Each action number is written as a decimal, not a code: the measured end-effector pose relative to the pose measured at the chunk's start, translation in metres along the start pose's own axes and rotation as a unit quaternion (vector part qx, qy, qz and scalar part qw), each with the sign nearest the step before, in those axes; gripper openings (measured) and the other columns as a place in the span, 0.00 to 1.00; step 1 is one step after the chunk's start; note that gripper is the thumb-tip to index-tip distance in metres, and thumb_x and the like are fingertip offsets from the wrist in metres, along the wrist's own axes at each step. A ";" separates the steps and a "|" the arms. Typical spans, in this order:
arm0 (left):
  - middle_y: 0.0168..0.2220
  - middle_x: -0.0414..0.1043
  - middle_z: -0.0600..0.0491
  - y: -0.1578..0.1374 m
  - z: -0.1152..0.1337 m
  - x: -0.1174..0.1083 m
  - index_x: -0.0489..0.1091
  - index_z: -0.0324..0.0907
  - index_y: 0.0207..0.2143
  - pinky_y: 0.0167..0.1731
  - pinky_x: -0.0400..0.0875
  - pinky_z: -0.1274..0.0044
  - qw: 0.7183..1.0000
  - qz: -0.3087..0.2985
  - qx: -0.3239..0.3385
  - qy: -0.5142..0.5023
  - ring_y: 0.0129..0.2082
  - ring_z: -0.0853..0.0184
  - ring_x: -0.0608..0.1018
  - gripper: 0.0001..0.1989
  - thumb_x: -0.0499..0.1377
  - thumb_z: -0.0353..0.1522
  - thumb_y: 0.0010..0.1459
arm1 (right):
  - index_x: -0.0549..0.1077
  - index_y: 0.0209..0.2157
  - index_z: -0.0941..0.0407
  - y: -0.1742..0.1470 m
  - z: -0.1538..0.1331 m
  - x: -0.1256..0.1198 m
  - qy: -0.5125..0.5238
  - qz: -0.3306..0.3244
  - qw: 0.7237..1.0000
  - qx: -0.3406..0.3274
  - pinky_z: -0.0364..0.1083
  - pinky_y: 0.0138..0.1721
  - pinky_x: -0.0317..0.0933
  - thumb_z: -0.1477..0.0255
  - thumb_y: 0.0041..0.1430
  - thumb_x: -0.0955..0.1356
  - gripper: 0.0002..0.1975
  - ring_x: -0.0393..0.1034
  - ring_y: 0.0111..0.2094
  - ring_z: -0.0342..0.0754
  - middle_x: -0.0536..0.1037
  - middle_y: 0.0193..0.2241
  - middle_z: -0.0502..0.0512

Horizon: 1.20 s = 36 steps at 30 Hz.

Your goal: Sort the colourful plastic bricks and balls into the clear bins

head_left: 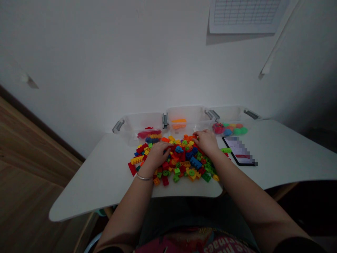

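Note:
A heap of colourful toy building blocks (184, 163) is spread over the middle of the white table. My left hand (158, 154) lies on the left side of the heap, fingers stretched out over the blocks and thumb apart. A blue block (179, 149) sits just right of its fingertips, on top of red ones. At the far right side of the heap, my right hand (207, 141) has its fingers curled in at the end of an orange block (189, 138). Its fingertips are partly hidden, and it seems to pinch that block.
Three clear plastic bins stand along the wall: the left bin (143, 121) holds red pieces, the middle bin (188, 114) orange ones, the right bin (226, 114) coloured round pieces. A phone (240, 151) lies on the white table (105, 179), right of my right hand.

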<state>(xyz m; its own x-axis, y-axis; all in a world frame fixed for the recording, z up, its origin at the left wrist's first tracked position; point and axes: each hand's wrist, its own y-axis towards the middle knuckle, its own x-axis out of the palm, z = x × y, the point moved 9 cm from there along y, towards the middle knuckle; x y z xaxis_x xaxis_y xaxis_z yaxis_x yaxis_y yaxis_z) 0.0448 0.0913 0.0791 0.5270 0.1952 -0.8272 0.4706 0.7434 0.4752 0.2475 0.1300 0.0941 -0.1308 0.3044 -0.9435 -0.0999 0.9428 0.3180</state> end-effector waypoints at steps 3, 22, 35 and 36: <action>0.42 0.78 0.48 -0.001 -0.001 0.001 0.74 0.43 0.45 0.48 0.71 0.65 1.000 0.001 -0.001 0.002 0.43 0.61 0.77 0.13 0.53 0.30 0.62 | 0.77 0.46 0.54 0.000 0.000 0.001 0.009 0.011 1.000 -0.008 0.53 0.47 0.57 0.66 0.59 0.67 0.14 0.68 0.47 0.57 0.80 0.39 0.61; 0.45 0.77 0.46 -0.002 -0.009 -0.027 0.71 0.40 0.47 0.51 0.71 0.67 0.982 0.126 -0.069 -0.122 0.47 0.62 0.77 0.14 0.50 0.33 0.64 | 0.70 0.47 0.57 -0.049 -0.035 -0.052 0.271 0.174 0.940 -0.111 0.51 0.46 0.65 0.75 0.56 0.65 0.15 0.70 0.42 0.52 0.74 0.41 0.59; 0.40 0.79 0.50 0.003 0.029 -0.016 0.74 0.43 0.46 0.39 0.76 0.71 0.939 -0.024 -0.128 -0.318 0.38 0.64 0.79 0.14 0.60 0.33 0.56 | 0.70 0.45 0.54 -0.080 -0.051 -0.041 0.350 0.141 0.919 -0.112 0.54 0.45 0.68 0.73 0.57 0.65 0.13 0.71 0.44 0.53 0.75 0.42 0.58; 0.39 0.79 0.50 0.003 0.028 -0.014 0.74 0.42 0.44 0.38 0.77 0.72 0.931 -0.030 -0.140 -0.335 0.37 0.64 0.80 0.13 0.60 0.33 0.56 | 0.69 0.46 0.54 -0.082 -0.051 -0.041 0.352 0.138 0.919 -0.114 0.53 0.45 0.68 0.72 0.58 0.65 0.13 0.71 0.44 0.53 0.75 0.42 0.58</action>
<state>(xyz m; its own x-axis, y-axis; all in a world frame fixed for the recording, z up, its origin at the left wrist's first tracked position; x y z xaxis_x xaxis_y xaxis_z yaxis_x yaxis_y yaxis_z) 0.0585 0.0729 0.1000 0.8731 -0.2246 -0.4326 0.3597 0.8958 0.2609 0.2108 0.0336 0.1115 -0.7791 0.2890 -0.5563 -0.1608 0.7655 0.6230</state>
